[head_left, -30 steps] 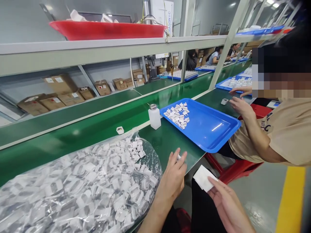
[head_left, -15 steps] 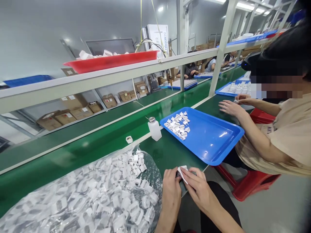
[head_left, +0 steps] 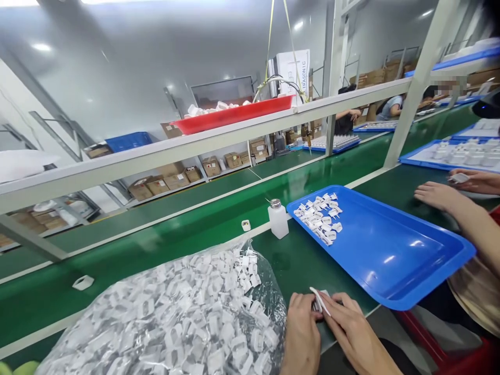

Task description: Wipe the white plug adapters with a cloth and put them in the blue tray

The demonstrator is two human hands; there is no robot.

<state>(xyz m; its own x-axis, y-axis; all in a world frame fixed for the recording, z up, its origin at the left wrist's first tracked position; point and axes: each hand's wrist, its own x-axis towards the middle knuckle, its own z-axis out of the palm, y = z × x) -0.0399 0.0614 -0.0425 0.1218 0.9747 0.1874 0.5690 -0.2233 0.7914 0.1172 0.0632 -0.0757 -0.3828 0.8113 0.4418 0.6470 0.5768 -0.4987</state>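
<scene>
cloth [head_left: 321,301] pinched in right hand [head_left: 353,329], against small part [head_left: 315,307] gripped by left hand [head_left: 302,328], mostly hidden. hands together near table [head_left: 297,268] edge, between bag [head_left: 270,277] and tray [head_left: 390,245]. bottle [head_left: 278,222] upright, just beside tray.

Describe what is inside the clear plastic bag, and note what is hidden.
The clear plastic bag holds a heap of small white parts. Only the outer ones show; those deeper down, and whatever lies under the heap, are covered.

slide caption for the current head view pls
Left hand and right hand meet at a thin white sheet beside a clear bag of white parts, near a blue tray.
</scene>
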